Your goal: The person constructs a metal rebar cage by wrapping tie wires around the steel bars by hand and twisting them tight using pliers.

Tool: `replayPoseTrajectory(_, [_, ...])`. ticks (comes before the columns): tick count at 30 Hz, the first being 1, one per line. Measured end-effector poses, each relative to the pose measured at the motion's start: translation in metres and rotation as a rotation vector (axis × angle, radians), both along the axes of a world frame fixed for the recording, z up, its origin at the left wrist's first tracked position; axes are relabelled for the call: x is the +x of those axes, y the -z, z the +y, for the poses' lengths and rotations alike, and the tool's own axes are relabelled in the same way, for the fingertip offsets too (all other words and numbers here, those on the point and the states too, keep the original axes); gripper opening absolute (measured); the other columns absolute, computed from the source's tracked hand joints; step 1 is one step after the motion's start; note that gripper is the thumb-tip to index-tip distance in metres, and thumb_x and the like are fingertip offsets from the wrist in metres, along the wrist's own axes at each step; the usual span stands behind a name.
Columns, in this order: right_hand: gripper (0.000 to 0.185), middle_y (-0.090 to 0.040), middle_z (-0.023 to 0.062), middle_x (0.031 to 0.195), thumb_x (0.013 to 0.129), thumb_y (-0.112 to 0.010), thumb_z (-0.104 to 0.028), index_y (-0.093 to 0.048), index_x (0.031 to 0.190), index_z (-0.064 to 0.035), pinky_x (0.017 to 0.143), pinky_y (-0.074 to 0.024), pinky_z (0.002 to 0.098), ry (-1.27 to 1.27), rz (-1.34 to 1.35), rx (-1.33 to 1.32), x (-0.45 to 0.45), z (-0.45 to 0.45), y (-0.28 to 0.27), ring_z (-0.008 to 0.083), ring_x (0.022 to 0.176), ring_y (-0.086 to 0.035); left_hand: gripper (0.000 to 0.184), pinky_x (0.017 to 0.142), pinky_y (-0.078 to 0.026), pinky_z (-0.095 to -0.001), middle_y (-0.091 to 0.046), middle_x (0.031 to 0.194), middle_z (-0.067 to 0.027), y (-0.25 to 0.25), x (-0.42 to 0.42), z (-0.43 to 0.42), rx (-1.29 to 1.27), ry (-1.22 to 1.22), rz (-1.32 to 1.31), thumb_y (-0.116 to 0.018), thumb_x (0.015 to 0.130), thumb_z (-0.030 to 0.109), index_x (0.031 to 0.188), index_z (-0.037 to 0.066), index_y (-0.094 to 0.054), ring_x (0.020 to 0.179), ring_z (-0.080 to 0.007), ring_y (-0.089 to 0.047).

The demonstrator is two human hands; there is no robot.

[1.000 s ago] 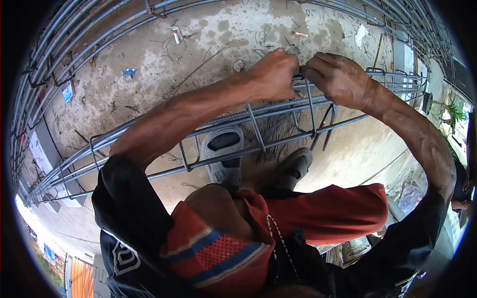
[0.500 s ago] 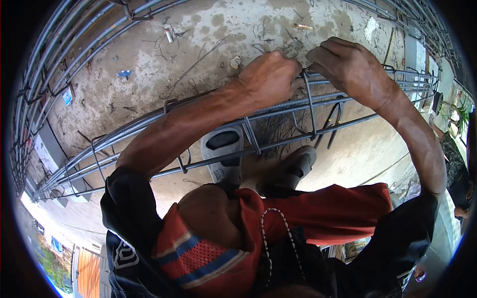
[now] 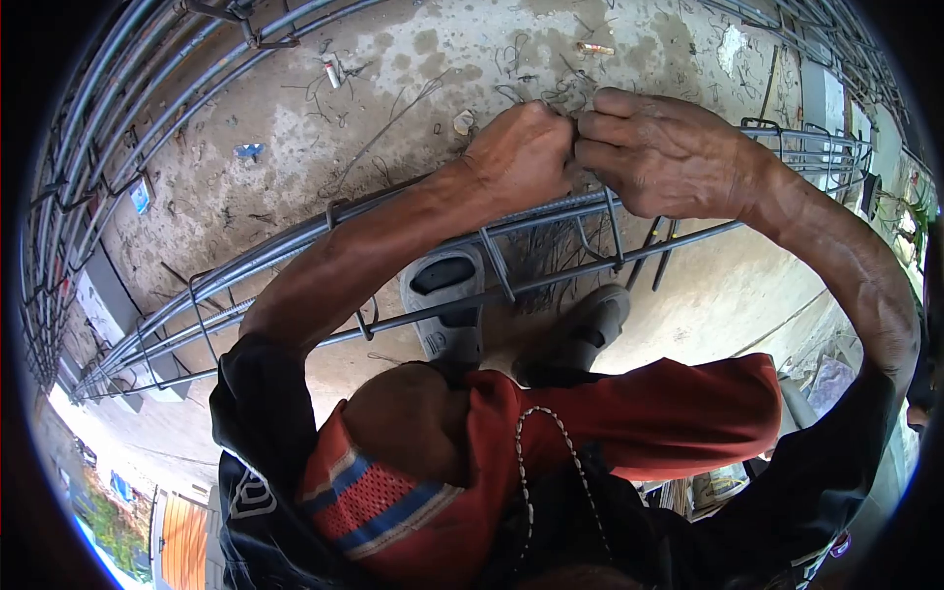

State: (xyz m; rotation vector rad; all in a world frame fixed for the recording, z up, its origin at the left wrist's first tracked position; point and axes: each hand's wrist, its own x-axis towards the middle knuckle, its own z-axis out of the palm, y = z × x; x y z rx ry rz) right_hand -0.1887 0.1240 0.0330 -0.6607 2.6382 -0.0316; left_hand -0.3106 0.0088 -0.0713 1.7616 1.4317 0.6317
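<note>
A long rebar cage (image 3: 551,284) runs across in front of me, its steel bars joined by bent stirrups. My left hand (image 3: 526,149) is closed in a fist above the upper bars. Against it, nearly knuckle to knuckle, is my right hand (image 3: 669,155), fingers curled and back turned up. Whatever the fingers grip is hidden. Just below the hands, a stirrup (image 3: 616,234) crosses the bars, its upper end covered by my right hand.
More rebar cages (image 3: 108,108) stand along the left, and others (image 3: 836,49) at the upper right. Wire scraps and a blue wrapper (image 3: 249,150) litter the concrete floor (image 3: 295,167). My grey shoes (image 3: 447,320) are beneath the cage. Light blocks (image 3: 103,300) sit under the cage's left end.
My right hand has rolled over, back up, and shifted slightly left and down to meet my left hand. It now covers the top of the stirrup. My left hand stays almost in place.
</note>
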Motion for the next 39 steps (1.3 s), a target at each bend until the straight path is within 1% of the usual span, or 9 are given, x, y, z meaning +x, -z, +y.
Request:
replayPoseTrajectory(5, [0.053,-0.058,-0.0009,0.109,0.074,-0.067,-0.015,-0.058,0.126,-0.0162,0.095,-0.0435,0.0325,0.51,0.409,0.002,0.033,0.017,-0.02,0.0179,0.107,-0.053,0.021,0.058,-0.054,-0.0407,-0.06,0.062,-0.0235,-0.002,0.005,-0.002,0.042,-0.065,-0.074,-0.064,0.082,0.016,0.081,-0.004,-0.066,0.06,-0.0358,-0.065])
replayPoseTrajectory(9, [0.031,-0.059,0.0069,0.085,0.065,-0.08,-0.005,-0.061,0.09,-0.0079,0.058,-0.0478,0.0319,0.807,0.439,-0.233,0.162,-0.023,-0.002,0.0205,0.07,-0.06,0.027,0.058,-0.054,-0.041,-0.061,0.064,-0.023,-0.006,0.005,-0.003,0.062,-0.076,-0.047,-0.063,0.084,0.016,0.102,-0.004,-0.065,0.061,-0.0355,-0.065])
replayPoseTrajectory(16, [0.09,-0.045,0.0299,0.122,0.071,-0.077,-0.04,-0.035,0.135,0.0075,0.097,-0.0386,0.0475,1.765,0.35,0.039,0.281,-0.168,0.163,0.0443,0.114,-0.043,0.034,0.065,-0.053,-0.0419,-0.062,0.071,-0.0257,-0.013,0.006,-0.003,-0.034,-0.154,-0.057,-0.068,0.082,0.022,0.102,-0.005,-0.066,0.069,-0.0352,-0.066])
replayPoseTrajectory(24, [0.049,-0.059,0.0212,0.102,0.072,-0.068,-0.021,-0.054,0.109,0.006,0.077,-0.0495,0.0406,1.794,0.208,-0.17,0.294,-0.147,0.158,0.0394,0.094,-0.057,0.034,0.047,-0.041,-0.0333,-0.06,0.055,-0.0155,-0.004,0.013,-0.008,-0.013,-0.233,0.009,-0.074,0.08,0.022,0.102,-0.004,-0.069,0.045,-0.0158,-0.05])
replayPoseTrajectory(28, [0.052,-0.061,0.0145,0.09,0.067,-0.055,-0.014,-0.055,0.116,0.0039,0.071,-0.0495,0.0372,2.237,0.164,-1.958,0.337,-0.152,0.159,0.027,0.076,-0.06,0.033,0.044,-0.036,-0.0316,-0.056,0.05,-0.0101,-0.014,0.013,-0.007,-0.118,-0.262,0.033,-0.073,0.08,0.021,0.104,-0.002,-0.069,0.045,-0.0095,-0.041])
replayPoseTrajectory(30, [0.061,-0.061,0.0121,0.089,0.065,-0.054,-0.016,-0.051,0.122,0.0046,0.07,-0.0489,0.0354,2.258,0.09,-2.388,0.328,-0.164,0.124,0.0212,0.076,-0.061,0.033,0.045,-0.037,-0.0318,-0.059,0.053,-0.0126,-0.018,0.014,-0.006,-0.137,-0.255,0.031,-0.073,0.081,0.02,0.105,-0.002,-0.069,0.045,-0.0097,-0.042])
replayPoseTrajectory(33, [0.063,-0.061,0.012,0.095,0.067,-0.059,-0.009,-0.047,0.127,0.0056,0.07,-0.0474,0.0337,2.225,-0.091,-2.212,0.328,-0.193,0.109,0.0218,0.079,-0.061,0.032,0.053,-0.047,-0.0326,-0.066,0.065,-0.0199,-0.026,0.014,-0.004,-0.155,-0.24,0.024,-0.072,0.081,0.02,0.105,-0.002,-0.069,0.051,-0.0149,-0.056])
replayPoseTrajectory(36, [0.053,-0.061,0.0092,0.098,0.076,-0.061,-0.001,-0.047,0.128,-0.0024,0.068,-0.046,0.0279,2.081,-0.143,-1.516,0.326,-0.2,0.075,0.0166,0.077,-0.058,0.033,0.071,-0.053,-0.0337,-0.067,0.083,-0.0242,-0.027,0.011,-0.003,-0.154,-0.225,-0.014,-0.072,0.079,0.019,0.104,-0.002,-0.068,0.07,-0.0254,-0.069])
replayPoseTrajectory(39, [0.044,-0.062,0.0087,0.101,0.088,-0.058,-0.011,-0.046,0.13,-0.0087,0.059,-0.0439,0.0238,2.225,-0.263,-1.435,0.299,-0.16,0.005,0.011,0.066,-0.053,0.035,0.083,-0.052,-0.0346,-0.067,0.091,-0.024,-0.022,0.006,0.0,-0.179,-0.184,-0.051,-0.073,0.076,0.019,0.104,-0.002,-0.068,0.087,-0.0329,-0.068])
